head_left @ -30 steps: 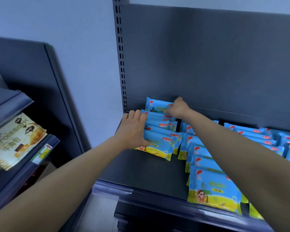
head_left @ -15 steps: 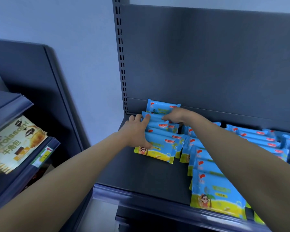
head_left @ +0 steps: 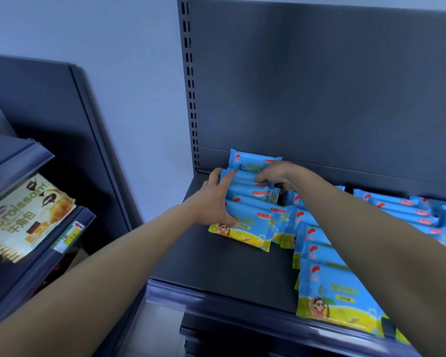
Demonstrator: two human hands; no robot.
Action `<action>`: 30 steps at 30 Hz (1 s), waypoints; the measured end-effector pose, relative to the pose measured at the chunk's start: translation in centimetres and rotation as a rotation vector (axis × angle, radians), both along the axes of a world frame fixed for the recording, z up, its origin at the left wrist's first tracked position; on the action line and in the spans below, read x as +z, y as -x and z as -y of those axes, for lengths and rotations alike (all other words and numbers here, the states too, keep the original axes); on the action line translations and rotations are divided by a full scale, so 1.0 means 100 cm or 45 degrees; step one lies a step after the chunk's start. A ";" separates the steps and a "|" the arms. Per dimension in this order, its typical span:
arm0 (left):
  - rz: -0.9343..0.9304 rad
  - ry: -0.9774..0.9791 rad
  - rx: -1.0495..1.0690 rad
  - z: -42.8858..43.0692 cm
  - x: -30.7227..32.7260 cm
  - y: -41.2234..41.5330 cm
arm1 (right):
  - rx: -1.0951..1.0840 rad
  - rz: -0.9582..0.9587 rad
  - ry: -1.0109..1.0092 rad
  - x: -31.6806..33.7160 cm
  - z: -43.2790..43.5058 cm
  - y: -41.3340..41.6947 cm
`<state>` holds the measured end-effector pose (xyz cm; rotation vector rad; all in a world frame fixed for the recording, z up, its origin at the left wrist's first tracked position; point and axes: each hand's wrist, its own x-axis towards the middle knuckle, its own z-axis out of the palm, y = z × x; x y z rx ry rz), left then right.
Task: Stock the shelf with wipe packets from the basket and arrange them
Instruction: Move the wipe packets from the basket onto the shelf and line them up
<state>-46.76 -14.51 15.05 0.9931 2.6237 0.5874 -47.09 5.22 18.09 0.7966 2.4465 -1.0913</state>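
Squaring packet row [head_left: 250, 199], shelf [head_left: 216, 266] back-left corner | left hand [head_left: 214, 202]: fingers wide, bracing row | right hand [head_left: 276, 176]: fingers bent on tops, grip unclear | advice: press evenly, keep row upright.

2 bare forearms, uncovered to the edge of view, ending in bare left hand [head_left: 213, 202] and right hand [head_left: 278, 175]
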 end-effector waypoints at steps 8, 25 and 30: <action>-0.070 0.105 -0.002 -0.001 -0.001 0.001 | 0.009 -0.002 0.023 0.006 0.007 -0.005; -0.360 0.018 0.100 -0.005 -0.001 0.000 | 0.035 -0.181 -0.002 0.018 -0.001 -0.010; -0.405 -0.098 0.187 -0.015 -0.010 0.002 | -0.060 -0.270 -0.176 0.025 -0.008 -0.014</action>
